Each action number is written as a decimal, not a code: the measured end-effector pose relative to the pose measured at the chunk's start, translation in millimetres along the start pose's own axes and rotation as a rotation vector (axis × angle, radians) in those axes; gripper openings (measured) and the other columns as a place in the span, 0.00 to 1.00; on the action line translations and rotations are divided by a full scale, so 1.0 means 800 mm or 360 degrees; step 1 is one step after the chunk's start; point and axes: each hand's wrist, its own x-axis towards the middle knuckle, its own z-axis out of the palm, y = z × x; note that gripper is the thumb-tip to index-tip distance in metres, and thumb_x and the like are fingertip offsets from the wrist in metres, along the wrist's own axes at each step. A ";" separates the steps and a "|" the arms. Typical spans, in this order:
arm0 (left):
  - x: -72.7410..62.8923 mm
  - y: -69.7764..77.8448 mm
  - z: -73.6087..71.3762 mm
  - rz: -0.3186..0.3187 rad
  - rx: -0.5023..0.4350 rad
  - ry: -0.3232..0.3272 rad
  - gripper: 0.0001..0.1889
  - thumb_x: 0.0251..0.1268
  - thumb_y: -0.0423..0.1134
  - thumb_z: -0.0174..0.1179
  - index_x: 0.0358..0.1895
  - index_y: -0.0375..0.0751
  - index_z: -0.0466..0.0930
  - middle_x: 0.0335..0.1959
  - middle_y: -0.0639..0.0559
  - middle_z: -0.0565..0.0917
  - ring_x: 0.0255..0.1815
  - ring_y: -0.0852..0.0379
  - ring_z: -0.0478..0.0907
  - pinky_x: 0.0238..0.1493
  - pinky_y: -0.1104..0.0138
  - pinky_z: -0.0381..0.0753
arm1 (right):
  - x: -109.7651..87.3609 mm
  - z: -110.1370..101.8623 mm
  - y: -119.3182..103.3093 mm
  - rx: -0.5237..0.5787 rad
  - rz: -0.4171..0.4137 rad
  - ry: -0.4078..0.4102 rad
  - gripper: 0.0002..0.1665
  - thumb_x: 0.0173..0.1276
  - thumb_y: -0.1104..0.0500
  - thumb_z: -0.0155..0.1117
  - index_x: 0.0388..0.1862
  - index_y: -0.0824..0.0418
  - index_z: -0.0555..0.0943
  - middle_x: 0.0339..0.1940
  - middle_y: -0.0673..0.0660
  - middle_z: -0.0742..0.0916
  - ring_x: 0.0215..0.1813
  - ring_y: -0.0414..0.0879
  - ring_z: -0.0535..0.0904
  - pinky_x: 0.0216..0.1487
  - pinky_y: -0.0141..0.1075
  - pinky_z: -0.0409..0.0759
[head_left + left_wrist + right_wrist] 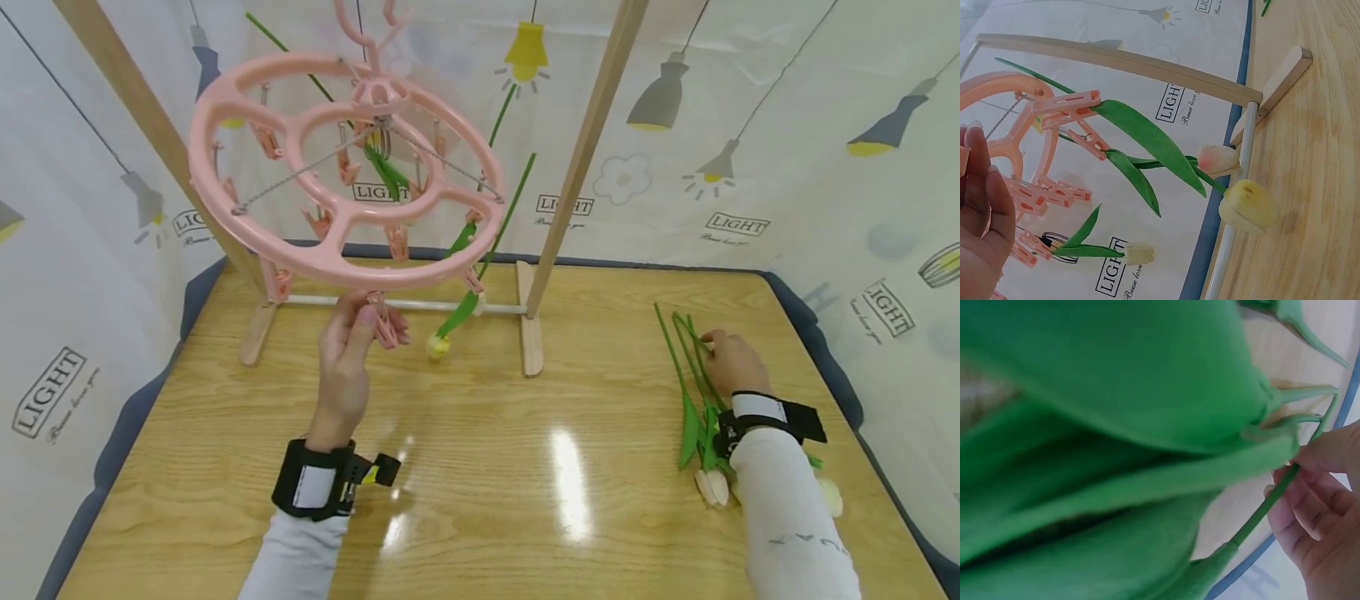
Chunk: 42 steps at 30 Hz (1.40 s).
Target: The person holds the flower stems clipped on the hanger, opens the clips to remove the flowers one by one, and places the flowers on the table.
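Head view: The left hand [347,358] is raised, thumb and fingers pinching a pink clip [386,323] at the near rim of a hanging rack [335,242]. Whether the clip's mouth is open cannot be told. Well apart, to the right and lower, tulips [689,429] lie on the table [480,467]. Their long axes run away from the person, leaning slightly left; the white blooms [711,487] are at the near end, the thin ends at the far end. The right hand [737,364] is the nearer one, reaching them from the right side close to those thin ends.

Left wrist view: The left hand shows at the left edge, fingers curled; its clip is mostly out of frame. Beside it, other clips [1075,106] bear hanging tulips [1249,206], blooms down toward the table.

Right wrist view: Thumb and fingertips pinch one thin green stem [1264,506], which crosses the grip slantwise. Large leaves [1147,375] fill the foreground; this stem's bloom cannot be seen.
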 end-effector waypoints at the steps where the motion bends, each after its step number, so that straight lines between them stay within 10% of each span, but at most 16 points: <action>1: 0.000 0.000 0.000 0.0002 -0.0005 0.0000 0.10 0.80 0.38 0.42 0.52 0.49 0.73 0.30 0.56 0.77 0.37 0.60 0.79 0.39 0.71 0.84 | 0.000 0.001 -0.001 -0.0003 -0.0008 0.0000 0.24 0.71 0.67 0.46 0.64 0.76 0.67 0.50 0.81 0.76 0.47 0.72 0.77 0.41 0.60 0.77; 15: 0.001 0.000 0.000 0.0021 -0.0054 -0.0029 0.11 0.79 0.36 0.41 0.53 0.47 0.73 0.30 0.57 0.77 0.37 0.60 0.79 0.39 0.71 0.83 | -0.006 -0.015 -0.006 0.0045 -0.0033 -0.0193 0.28 0.72 0.66 0.45 0.68 0.78 0.62 0.55 0.84 0.72 0.54 0.75 0.71 0.44 0.60 0.75; 21: 0.001 0.001 0.000 0.0035 -0.0043 -0.0045 0.12 0.79 0.35 0.40 0.53 0.48 0.73 0.31 0.56 0.78 0.37 0.61 0.79 0.39 0.71 0.84 | 0.000 -0.019 -0.022 0.0010 -0.0103 -0.0031 0.26 0.72 0.66 0.46 0.66 0.77 0.66 0.53 0.81 0.73 0.52 0.73 0.73 0.44 0.61 0.76; 34: 0.001 0.005 0.001 0.0060 -0.0031 -0.0103 0.17 0.77 0.35 0.40 0.60 0.45 0.74 0.35 0.55 0.81 0.36 0.60 0.80 0.39 0.70 0.83 | 0.020 -0.047 -0.114 0.0141 -0.0444 0.0242 0.20 0.75 0.66 0.47 0.62 0.71 0.74 0.45 0.71 0.82 0.43 0.62 0.79 0.40 0.53 0.76; 42: 0.001 0.007 0.002 0.0073 -0.0068 -0.0126 0.18 0.76 0.36 0.40 0.60 0.44 0.75 0.35 0.53 0.81 0.36 0.58 0.79 0.39 0.69 0.84 | 0.017 -0.063 -0.187 0.0573 -0.0585 0.0299 0.18 0.78 0.58 0.52 0.62 0.63 0.76 0.48 0.66 0.85 0.49 0.57 0.81 0.49 0.47 0.80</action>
